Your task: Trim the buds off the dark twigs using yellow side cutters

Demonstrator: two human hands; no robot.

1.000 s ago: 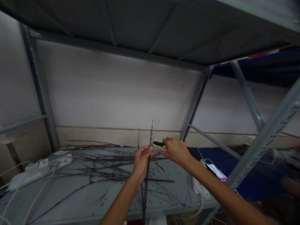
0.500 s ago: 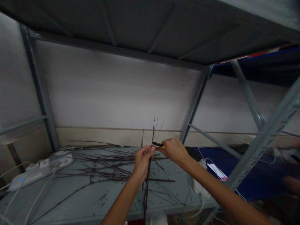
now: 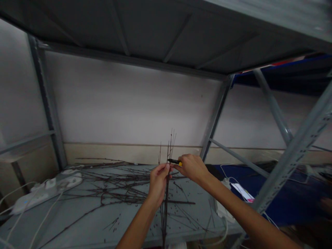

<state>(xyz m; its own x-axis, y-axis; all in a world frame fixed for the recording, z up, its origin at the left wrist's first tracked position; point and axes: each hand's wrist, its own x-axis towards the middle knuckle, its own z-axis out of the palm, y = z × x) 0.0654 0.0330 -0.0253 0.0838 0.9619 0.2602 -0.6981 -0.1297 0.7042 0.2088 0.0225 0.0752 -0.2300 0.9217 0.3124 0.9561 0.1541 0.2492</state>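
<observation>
My left hand [image 3: 157, 181] is closed around a bundle of thin dark twigs [image 3: 165, 216], which stands upright before me with its tips rising above the fingers. In my right hand [image 3: 193, 167] is a small cutting tool with a black head and yellow grip, which looks like pliers [image 3: 174, 161]. Its black jaws touch or lie right beside the twigs just above my left fingertips; whether they are closed on a twig I cannot tell. Behind my left hand, a pile of loose dark branches [image 3: 121, 186] spreads across the grey shelf [image 3: 85, 231].
White power strips [image 3: 38, 199] with cables lie on the left, and another white power strip [image 3: 225, 209] is at the right. A metal upright [image 3: 293, 152] stands at the right. The upper shelf [image 3: 145, 31] hangs overhead. Cut twig bits [image 3: 114, 221] are scattered near the front.
The twig bundle stands straighter, and its upper tips are closer together. Both hands stay nearly in place, with the tool's jaws still at the twigs. The view has shifted slightly.
</observation>
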